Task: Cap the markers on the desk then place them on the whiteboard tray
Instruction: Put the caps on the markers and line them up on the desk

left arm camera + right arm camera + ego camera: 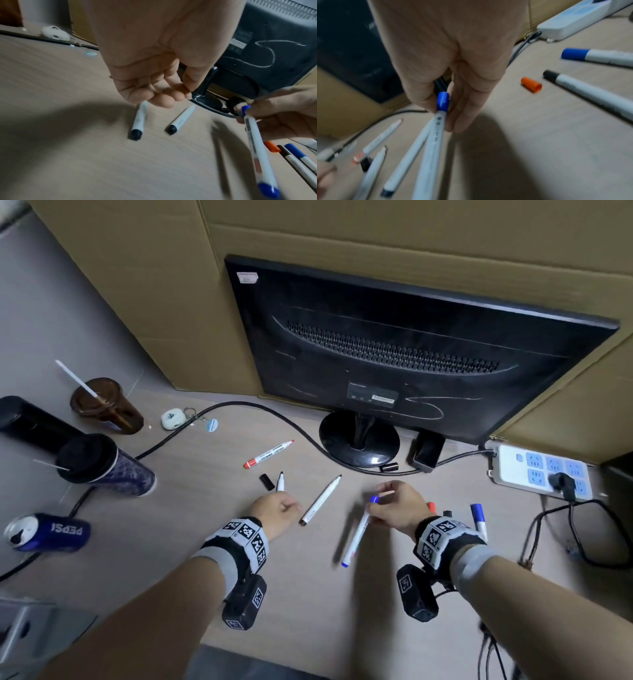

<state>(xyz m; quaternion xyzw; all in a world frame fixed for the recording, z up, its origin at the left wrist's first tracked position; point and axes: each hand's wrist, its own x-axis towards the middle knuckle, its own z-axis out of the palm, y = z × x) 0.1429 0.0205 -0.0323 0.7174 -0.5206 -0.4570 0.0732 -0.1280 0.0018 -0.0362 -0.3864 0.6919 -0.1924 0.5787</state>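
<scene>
My right hand (383, 506) pinches a white marker (358, 534) just below its blue cap (443, 101) and holds it slanted above the desk. My left hand (282, 508) hovers with loosely curled fingers (163, 94) and holds nothing. Two uncapped black markers (139, 121) (182, 119) lie just beyond it. A loose black cap (266, 481) and an uncapped red marker (269, 454) lie farther back. Right of my right hand are a loose orange-red cap (531, 84), a capped black marker (590, 93) and a capped blue marker (597, 56). No whiteboard tray is in view.
A black monitor (411, 347) on a round stand (359, 440) fills the back, with a cable (239, 405) running across the desk. A power strip (541, 470) sits at right. Two cups (106, 405) (102, 463) and a Pepsi can (48, 532) stand at left.
</scene>
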